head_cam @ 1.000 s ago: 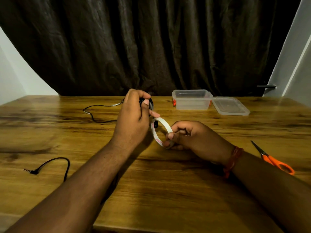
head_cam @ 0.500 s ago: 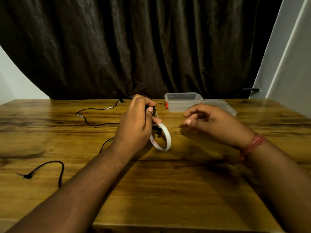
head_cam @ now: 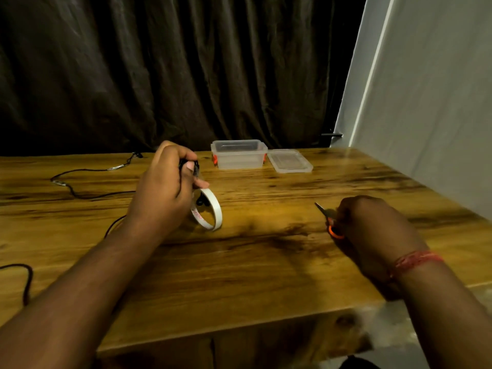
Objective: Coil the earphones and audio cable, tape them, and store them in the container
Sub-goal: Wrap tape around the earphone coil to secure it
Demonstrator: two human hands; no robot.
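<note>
Left hand [head_cam: 162, 190]: clenched around a dark bundle of coiled earphones [head_cam: 189, 166], raised just above the wooden table [head_cam: 266, 262]. Thumb pressed over the top of the bundle; one earbud visible hanging below the fist. Roll of white tape [head_cam: 210, 212]: standing on edge, just beside and partly behind the left hand, apparently joined to the bundle by a short strip; contact with the table could not be confirmed.

Right hand [head_cam: 372, 230]: closed over the orange handles of the scissors [head_cam: 330, 222], low over the table at the right, blade tips pointing up and left. Red thread band [head_cam: 415, 261] worn at the wrist.

Audio cable [head_cam: 87, 182]: lying loose and uncoiled across the left part of the table, well apart from the container. A further dark loop of cord [head_cam: 26, 278]: at the near-left edge.

Container [head_cam: 238, 155]: clear plastic, orange latches, open, at the far edge of the table. Lid [head_cam: 289, 161]: lying flat just beside it, on the right. Dark curtain [head_cam: 173, 70] behind.
</note>
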